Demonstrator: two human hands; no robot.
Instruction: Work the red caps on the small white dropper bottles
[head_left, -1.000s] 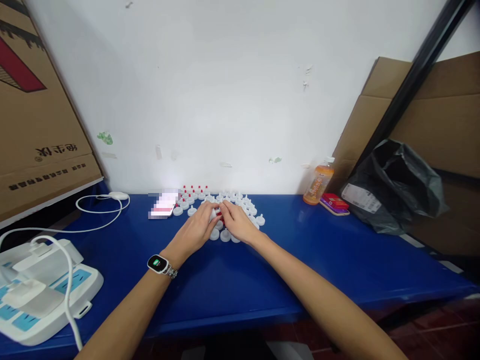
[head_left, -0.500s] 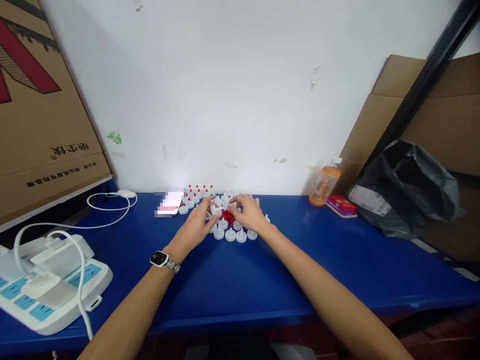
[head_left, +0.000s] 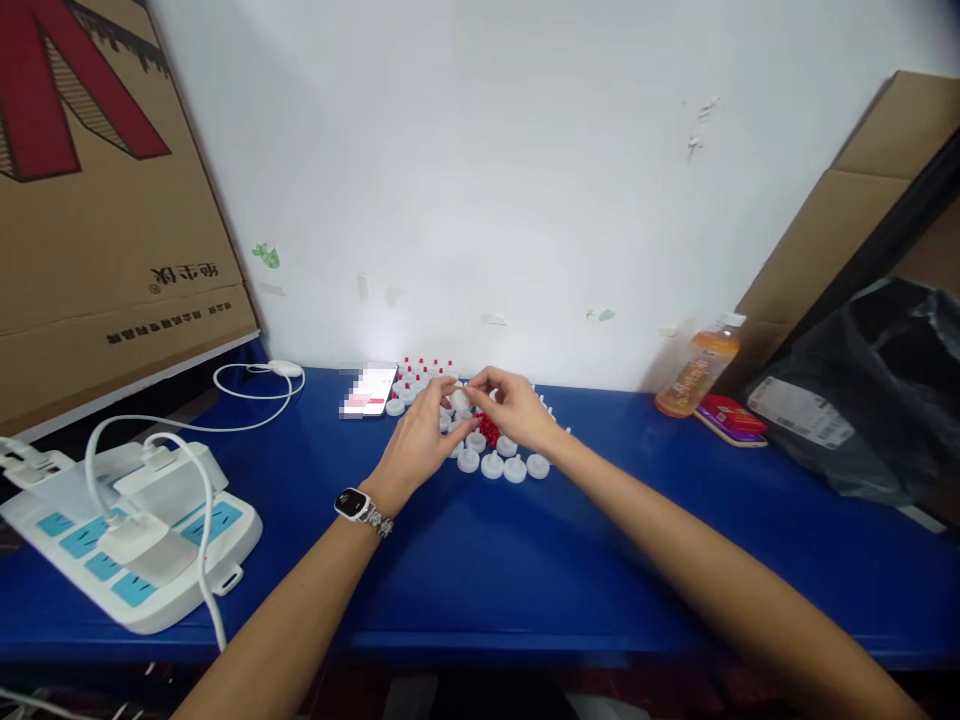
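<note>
hands now raised together – left hand (head_left: 420,440) and right hand (head_left: 517,405) pinch one small white plastic cap (head_left: 459,400) between fingertips, lifted above the red tips pile (head_left: 489,430) – fitting has begun.

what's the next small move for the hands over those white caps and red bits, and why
Probably press the small red piece onto the white cap. The left hand and right hand meet fingertip to fingertip just above the pile of red pieces, with the white cap pinched between them. The caps at the back already show red tips, while the front row is plain white.
</note>
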